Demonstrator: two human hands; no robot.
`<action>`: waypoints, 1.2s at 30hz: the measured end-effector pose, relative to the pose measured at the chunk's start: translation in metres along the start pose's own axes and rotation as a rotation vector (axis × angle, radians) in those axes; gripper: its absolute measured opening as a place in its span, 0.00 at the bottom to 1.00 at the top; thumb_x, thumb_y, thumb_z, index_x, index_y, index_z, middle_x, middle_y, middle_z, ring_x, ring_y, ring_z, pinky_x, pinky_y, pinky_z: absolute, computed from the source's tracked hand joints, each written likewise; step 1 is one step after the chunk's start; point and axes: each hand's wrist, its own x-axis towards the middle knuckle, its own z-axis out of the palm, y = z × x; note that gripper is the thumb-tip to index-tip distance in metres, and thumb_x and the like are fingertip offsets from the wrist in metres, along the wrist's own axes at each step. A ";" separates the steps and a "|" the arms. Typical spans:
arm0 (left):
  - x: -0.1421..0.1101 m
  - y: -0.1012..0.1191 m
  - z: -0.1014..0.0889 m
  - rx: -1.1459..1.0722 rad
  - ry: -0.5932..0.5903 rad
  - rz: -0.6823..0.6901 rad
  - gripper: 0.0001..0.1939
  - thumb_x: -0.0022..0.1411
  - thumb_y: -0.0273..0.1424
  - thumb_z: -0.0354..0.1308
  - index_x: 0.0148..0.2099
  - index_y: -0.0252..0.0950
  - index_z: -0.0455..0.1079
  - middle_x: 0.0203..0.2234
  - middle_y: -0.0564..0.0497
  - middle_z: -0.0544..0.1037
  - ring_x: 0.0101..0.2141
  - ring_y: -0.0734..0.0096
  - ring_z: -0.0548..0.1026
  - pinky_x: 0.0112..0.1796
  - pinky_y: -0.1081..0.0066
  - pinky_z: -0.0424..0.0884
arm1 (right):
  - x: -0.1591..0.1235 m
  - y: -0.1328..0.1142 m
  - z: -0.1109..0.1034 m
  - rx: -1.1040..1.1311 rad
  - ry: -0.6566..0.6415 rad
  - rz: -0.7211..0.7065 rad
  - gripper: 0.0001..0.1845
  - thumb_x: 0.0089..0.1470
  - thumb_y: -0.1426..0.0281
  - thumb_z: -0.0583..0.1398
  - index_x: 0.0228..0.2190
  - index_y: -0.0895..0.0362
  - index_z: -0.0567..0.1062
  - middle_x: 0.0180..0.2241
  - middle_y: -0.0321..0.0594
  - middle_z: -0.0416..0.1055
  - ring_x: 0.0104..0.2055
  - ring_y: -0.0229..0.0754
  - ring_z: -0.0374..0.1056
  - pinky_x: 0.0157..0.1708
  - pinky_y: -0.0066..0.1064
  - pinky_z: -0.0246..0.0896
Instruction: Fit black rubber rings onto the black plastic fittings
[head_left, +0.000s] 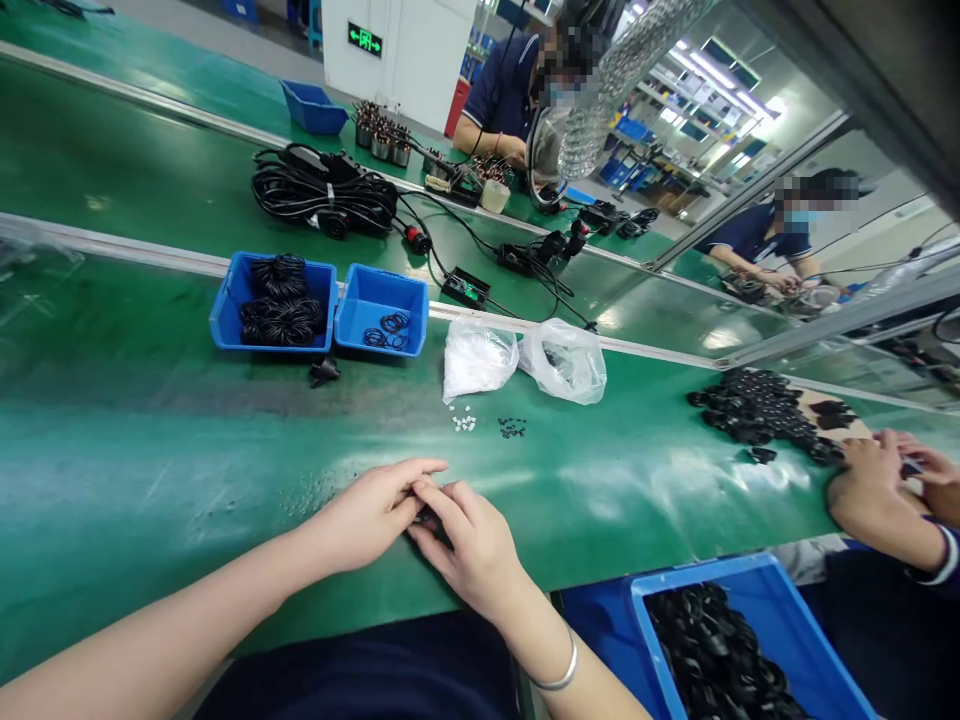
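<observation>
My left hand (pixel 369 515) and my right hand (pixel 474 548) meet low over the green bench. Between their closed fingers is a small black part (pixel 428 516), mostly covered, so its exact kind does not show. Just beyond lie small white pieces (pixel 464 423) and tiny black pieces (pixel 513 428) in two loose groups. Behind them stand a plastic bag of white pieces (pixel 480 358) and an open clear bag (pixel 566 362) with dark contents. One black fitting (pixel 325 372) rests alone on the bench, left of these groups.
Blue bins hold black rings, one bin heaped (pixel 217 318), the other with a few (pixel 381 285). Cables (pixel 322 195) lie behind the rail. At right, a co-worker's hands (pixel 889 465) work beside piled black parts (pixel 757 410). A blue crate (pixel 814 630) of black parts stands lower right.
</observation>
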 end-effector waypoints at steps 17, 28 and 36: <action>-0.002 0.014 -0.071 1.118 0.881 -0.142 0.27 0.68 0.42 0.49 0.62 0.30 0.63 0.51 0.33 0.66 0.54 0.40 0.66 0.51 0.48 0.69 | -0.055 0.114 -0.073 -0.252 0.528 0.794 0.30 0.62 0.58 0.58 0.58 0.63 0.61 0.32 0.40 0.70 0.25 0.41 0.66 0.26 0.34 0.65; 0.001 0.012 -0.076 1.132 0.776 -0.205 0.23 0.70 0.45 0.43 0.59 0.37 0.62 0.47 0.38 0.69 0.48 0.44 0.73 0.38 0.56 0.73 | 0.035 0.073 -0.032 0.013 0.144 0.339 0.07 0.61 0.74 0.59 0.32 0.56 0.76 0.30 0.38 0.73 0.35 0.39 0.71 0.38 0.29 0.67; 0.007 0.009 -0.074 1.044 0.751 -0.054 0.13 0.71 0.40 0.45 0.48 0.38 0.63 0.48 0.42 0.71 0.48 0.52 0.73 0.42 0.60 0.72 | 0.046 0.080 -0.016 -0.027 0.151 0.354 0.06 0.62 0.74 0.60 0.32 0.58 0.75 0.30 0.40 0.70 0.33 0.42 0.69 0.35 0.31 0.65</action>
